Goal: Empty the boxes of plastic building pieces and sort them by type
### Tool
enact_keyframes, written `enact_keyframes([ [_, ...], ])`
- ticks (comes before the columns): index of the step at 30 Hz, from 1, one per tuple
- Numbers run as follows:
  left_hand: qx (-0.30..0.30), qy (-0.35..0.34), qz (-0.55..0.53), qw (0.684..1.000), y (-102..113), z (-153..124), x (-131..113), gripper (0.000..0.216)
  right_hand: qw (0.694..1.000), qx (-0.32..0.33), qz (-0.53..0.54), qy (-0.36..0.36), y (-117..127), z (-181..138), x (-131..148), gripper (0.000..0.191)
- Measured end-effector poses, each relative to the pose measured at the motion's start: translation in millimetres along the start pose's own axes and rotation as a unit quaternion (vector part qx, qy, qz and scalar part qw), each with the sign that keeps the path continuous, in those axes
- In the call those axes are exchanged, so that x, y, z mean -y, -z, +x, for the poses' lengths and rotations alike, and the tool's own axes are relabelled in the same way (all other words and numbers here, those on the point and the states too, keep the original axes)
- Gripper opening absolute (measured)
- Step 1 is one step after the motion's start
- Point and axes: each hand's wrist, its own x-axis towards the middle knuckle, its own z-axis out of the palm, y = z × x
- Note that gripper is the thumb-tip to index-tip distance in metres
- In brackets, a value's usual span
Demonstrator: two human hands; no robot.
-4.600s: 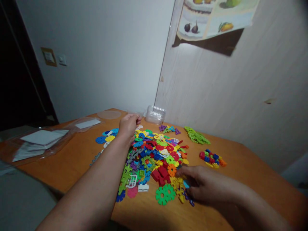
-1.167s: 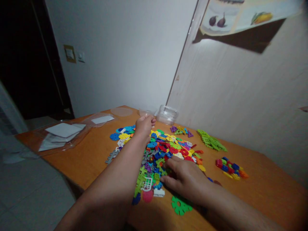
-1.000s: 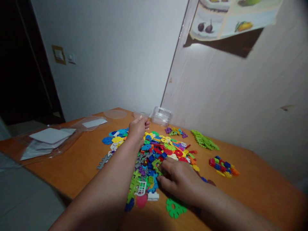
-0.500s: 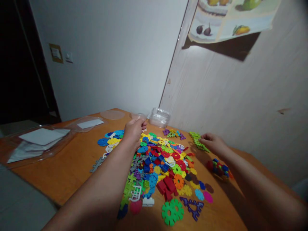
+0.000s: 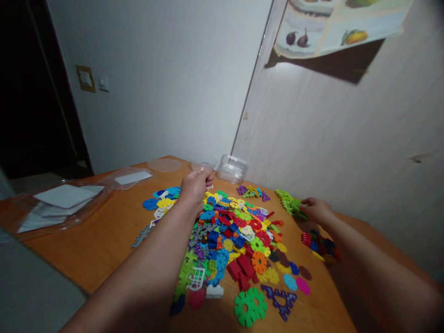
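Note:
My left hand is closed above the back of a pile of plastic building pieces. A bit of white shows under its fingertips, but what the fingers hold is hidden. Over at the right, my right hand pinches the near end of a lime-green toothed building piece. That piece lies against more lime-green toothed pieces on the table. Just below my right wrist sits a cluster of red, blue and yellow bricks, partly in shadow.
Clear plastic tubs stand by the wall, beside a shallow clear bowl. A round lid and clear trays with white papers lie on the left. Small purple and yellow pieces form a group behind the pile.
My right hand has shifted a little right, and a lime-green piece now shows at its fingertips beside the others. My left hand has stayed nearly in place. The view has tilted slightly.

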Motion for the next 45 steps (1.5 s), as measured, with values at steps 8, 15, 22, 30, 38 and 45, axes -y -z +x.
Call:
enact_keyframes([
  [8, 0.025, -0.008, 0.008, 1.0, -2, -1, 5, 0.01, 0.983, 0.036, 0.15, 0.096, 17, -59, 37, 0.033],
  [15, 0.082, -0.019, 0.05, 0.995, -6, -6, 11, 0.009, 0.936, 0.125, 0.283, 0.169, 38, -131, 82, 0.028],
  [22, 0.131, -0.049, 0.117, 0.983, -7, -7, 14, 0.01, 0.897, 0.305, 0.231, 0.223, 50, -160, 88, 0.013],
  [30, 0.147, -0.083, 0.167, 0.971, -6, -8, 16, 0.016, 0.888, 0.321, 0.163, 0.285, 44, -189, 109, 0.018],
  [38, 0.172, -0.104, 0.187, 0.961, -5, -4, 20, 0.017, 0.868, 0.337, 0.136, 0.339, 42, -213, 132, 0.04],
  [45, 0.164, -0.127, 0.215, 0.954, -8, -12, 20, 0.02, 0.879, 0.307, 0.106, 0.349, 33, -216, 133, 0.025],
])
